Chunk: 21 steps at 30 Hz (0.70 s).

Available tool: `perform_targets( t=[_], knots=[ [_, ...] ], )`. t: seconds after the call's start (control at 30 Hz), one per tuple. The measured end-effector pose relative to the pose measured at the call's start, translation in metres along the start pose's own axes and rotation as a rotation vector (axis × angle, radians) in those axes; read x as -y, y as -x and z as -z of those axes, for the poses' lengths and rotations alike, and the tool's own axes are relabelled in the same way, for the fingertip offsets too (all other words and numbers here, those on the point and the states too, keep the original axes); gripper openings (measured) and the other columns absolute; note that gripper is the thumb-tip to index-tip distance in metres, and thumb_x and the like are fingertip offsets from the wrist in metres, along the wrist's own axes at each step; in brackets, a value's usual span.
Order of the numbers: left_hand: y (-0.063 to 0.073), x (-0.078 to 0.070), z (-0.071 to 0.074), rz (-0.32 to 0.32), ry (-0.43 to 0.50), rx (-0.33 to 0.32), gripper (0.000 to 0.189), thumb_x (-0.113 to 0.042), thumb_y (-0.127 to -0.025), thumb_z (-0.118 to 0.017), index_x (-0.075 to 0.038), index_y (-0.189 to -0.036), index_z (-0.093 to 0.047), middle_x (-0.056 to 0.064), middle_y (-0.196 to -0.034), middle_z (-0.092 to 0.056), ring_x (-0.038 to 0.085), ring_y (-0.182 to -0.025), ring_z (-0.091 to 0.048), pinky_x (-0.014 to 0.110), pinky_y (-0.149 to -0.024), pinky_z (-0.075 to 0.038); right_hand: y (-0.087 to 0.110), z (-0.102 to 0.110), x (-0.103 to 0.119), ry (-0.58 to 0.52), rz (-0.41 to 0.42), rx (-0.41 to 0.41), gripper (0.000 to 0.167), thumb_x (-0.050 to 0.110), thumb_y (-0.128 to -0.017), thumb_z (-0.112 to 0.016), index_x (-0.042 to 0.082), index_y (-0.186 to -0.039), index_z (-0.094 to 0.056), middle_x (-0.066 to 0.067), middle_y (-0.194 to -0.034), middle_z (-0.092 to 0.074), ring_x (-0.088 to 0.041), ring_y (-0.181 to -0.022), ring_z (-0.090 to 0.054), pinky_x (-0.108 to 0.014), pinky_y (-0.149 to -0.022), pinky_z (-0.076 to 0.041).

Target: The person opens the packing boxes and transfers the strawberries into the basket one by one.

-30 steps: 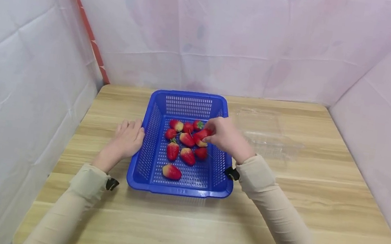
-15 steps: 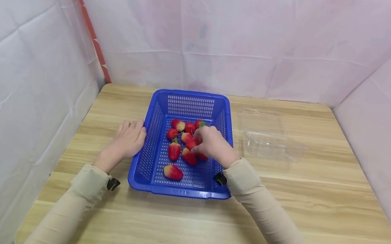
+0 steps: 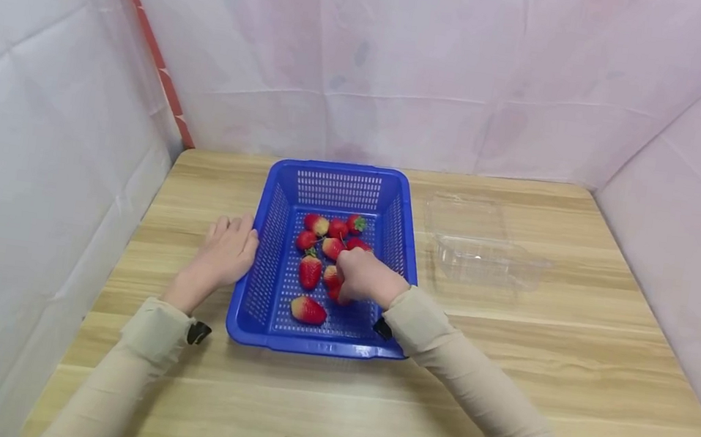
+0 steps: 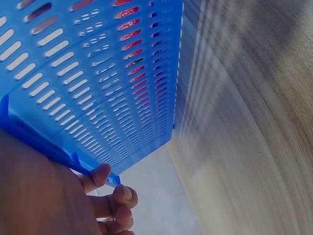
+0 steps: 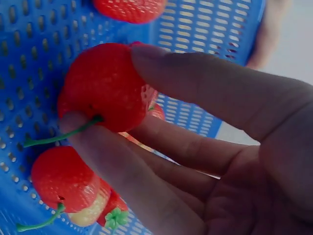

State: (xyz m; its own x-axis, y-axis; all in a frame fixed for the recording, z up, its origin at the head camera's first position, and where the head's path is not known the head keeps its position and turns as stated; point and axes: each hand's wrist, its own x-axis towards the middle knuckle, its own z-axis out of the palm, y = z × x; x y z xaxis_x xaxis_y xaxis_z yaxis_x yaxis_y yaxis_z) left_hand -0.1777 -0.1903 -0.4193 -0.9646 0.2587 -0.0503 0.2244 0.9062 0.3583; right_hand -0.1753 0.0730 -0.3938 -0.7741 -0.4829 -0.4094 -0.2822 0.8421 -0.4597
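My right hand (image 3: 369, 278) reaches down into the blue plastic basket (image 3: 318, 351). Between thumb and forefinger it pinches a round red strawberry (image 5: 105, 83) with a thin green stem, seen close in the right wrist view. The rest of the fingers are behind the fruit. Around it on the basket floor lie several more strawberries, some yellow at one end, such as one near the front (image 3: 308, 310) and one with green leaves (image 3: 356, 224). My left hand (image 3: 228, 250) rests against the basket's left rim from outside, its fingers (image 4: 100, 174) loosely bent at the rim.
To the right of the basket stands a clear plastic box (image 3: 475, 257) with its lid raised. Everything is on a wooden table (image 3: 566, 395), with white cloth (image 3: 410, 71) hanging behind and at the sides.
My right hand has moved toward the near side and a little left within the basket, and some strawberries beneath it have shifted. The left hand stays at the rim.
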Motion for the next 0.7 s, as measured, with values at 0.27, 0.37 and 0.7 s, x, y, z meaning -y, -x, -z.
perform_targets(
  t=[0.27, 0.37, 0.7],
  knots=[
    [0.003, 0.001, 0.0, 0.009, 0.003, 0.01, 0.032, -0.031, -0.106, -0.018, -0.007, -0.108, -0.041, 0.014, -0.094, -0.048, 0.033, -0.091, -0.035, 0.047, -0.085, -0.027, -0.002, -0.01, 0.006, 0.054, 0.025, 0.075, 0.023, 0.005, -0.072, -0.087, 0.002, -0.087, -0.069, -0.003, -0.066, -0.061, -0.017, -0.061, -0.056, -0.027, -0.059, -0.05],
    [0.004, 0.001, -0.001, 0.014, 0.008, 0.012, 0.032, -0.03, -0.106, -0.018, -0.007, -0.108, -0.041, 0.014, -0.094, -0.049, 0.033, -0.091, -0.035, 0.048, -0.085, -0.027, 0.0, -0.012, 0.007, 0.037, 0.024, 0.083, 0.027, 0.007, -0.072, -0.088, 0.002, -0.091, -0.071, -0.003, -0.068, -0.062, -0.016, -0.061, -0.057, -0.027, -0.06, -0.051],
    [0.003, 0.001, -0.001, 0.006, 0.015, -0.009, 0.03, -0.03, -0.106, -0.02, -0.009, -0.105, -0.041, 0.012, -0.09, -0.048, 0.032, -0.088, -0.035, 0.046, -0.082, -0.027, 0.0, -0.01, 0.008, 0.053, 0.006, 0.041, 0.028, 0.017, -0.068, -0.092, 0.005, -0.083, -0.071, -0.002, -0.067, -0.06, -0.016, -0.062, -0.055, -0.027, -0.059, -0.049]
  ],
)
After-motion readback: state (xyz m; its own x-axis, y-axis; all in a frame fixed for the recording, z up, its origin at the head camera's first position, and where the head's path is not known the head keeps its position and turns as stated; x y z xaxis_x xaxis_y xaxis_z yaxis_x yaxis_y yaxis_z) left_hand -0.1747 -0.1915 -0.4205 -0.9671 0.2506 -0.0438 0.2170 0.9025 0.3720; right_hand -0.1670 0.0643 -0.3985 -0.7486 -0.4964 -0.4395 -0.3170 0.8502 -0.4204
